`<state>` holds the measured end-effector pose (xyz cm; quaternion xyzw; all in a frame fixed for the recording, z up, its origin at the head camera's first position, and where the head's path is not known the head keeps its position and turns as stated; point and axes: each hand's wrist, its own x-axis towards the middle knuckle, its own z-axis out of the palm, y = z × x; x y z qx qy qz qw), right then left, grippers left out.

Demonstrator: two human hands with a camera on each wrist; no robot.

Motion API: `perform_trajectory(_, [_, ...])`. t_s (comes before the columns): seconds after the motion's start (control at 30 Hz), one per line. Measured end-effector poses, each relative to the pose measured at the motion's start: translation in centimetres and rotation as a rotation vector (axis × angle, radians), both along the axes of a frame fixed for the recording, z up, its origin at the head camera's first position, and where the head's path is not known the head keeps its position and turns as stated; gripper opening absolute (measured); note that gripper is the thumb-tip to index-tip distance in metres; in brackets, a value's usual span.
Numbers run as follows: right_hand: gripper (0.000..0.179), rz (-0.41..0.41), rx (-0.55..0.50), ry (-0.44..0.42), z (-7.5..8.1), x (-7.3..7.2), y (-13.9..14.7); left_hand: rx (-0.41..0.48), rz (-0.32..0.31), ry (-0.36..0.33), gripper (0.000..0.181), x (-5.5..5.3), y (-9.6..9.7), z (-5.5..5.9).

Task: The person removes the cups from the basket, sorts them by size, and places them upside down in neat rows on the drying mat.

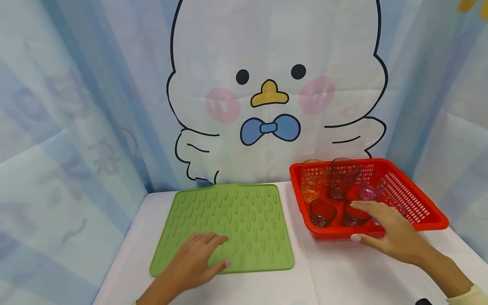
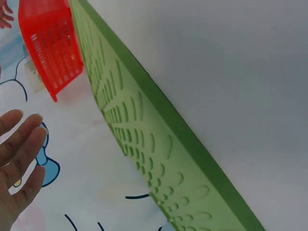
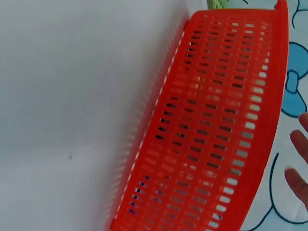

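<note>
Inside red basket (image 1: 419, 212), five glasses (image 1: 322, 212)

Six glasses (image 1: 342, 178), one basket (image 1: 417, 205), one mat (image 1: 236, 216).

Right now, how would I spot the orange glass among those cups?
Find the red basket right of the green mat. In its far left corner stands the orange glass, tall and upright. Its neighbours are dark red or clear.

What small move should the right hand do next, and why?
Probably close the right hand around the nearest glass in the red basket: its fingers spread just above that glass, holding nothing, while the left hand rests flat on the green mat.
</note>
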<state>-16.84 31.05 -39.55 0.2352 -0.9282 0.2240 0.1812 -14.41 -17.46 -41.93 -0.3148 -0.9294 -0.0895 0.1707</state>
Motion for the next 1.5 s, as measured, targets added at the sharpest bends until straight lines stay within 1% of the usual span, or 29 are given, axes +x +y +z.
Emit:
perform_trajectory(0.07, [0.072, -0.017, -0.010, -0.016, 0.1, 0.0, 0.6, 0.046, -0.025, -0.026, 0.041, -0.3, 0.2, 0.1])
perform_trajectory(0.17, [0.068, -0.033, -0.027, -0.008, 0.2, -0.3, 1.6, 0.117, -0.069, -0.067, 0.037, -0.8, 0.6, 0.3])
perform_trajectory(0.23, [0.066, -0.044, -0.053, -0.019, 0.2, -0.6, 2.3, 0.157, -0.084, -0.105, 0.034, -1.1, 0.9, 0.5])
perform_trajectory(0.27, [0.065, -0.049, -0.065, -0.028, 0.3, -0.8, 2.7, 0.170, -0.079, -0.129, 0.033, -1.2, 1.1, 0.6])
perform_trajectory(0.37, [0.063, -0.082, -0.111, -0.075, 0.5, -1.4, 3.8, 0.185, -0.067, -0.179, 0.033, -1.7, 1.6, 1.0])
perform_trajectory(0.53, [0.064, -0.151, -0.109, -0.160, 0.8, -2.6, 5.6, 0.174, -0.063, -0.215, 0.033, -2.1, 2.5, 1.4])
perform_trajectory(0.6, [0.067, -0.175, -0.094, -0.196, 0.8, -3.1, 6.3, 0.175, -0.058, -0.226, 0.033, -2.2, 2.7, 1.5])
perform_trajectory(0.7, [0.073, -0.185, -0.094, -0.261, 0.6, -3.8, 7.3, 0.185, -0.053, -0.238, 0.033, -2.3, 3.0, 1.7])
perform_trajectory(0.9, [0.088, -0.241, -0.041, -0.376, -0.1, -4.5, 9.4, 0.188, -0.070, -0.254, 0.040, -2.8, 3.7, 2.2])
perform_trajectory(1.2, [0.093, -0.255, 0.029, -0.435, -0.4, -5.7, 10.8, 0.188, -0.087, -0.267, 0.038, -3.3, 4.8, 2.8])
perform_trajectory(1.4, [0.096, -0.286, 0.078, -0.462, -0.7, -6.2, 11.5, 0.188, -0.115, -0.252, 0.040, -3.5, 5.2, 2.8])
perform_trajectory(1.5, [0.097, -0.296, 0.087, -0.468, -0.8, -6.5, 11.7, 0.186, -0.123, -0.256, 0.041, -3.7, 5.5, 2.7])
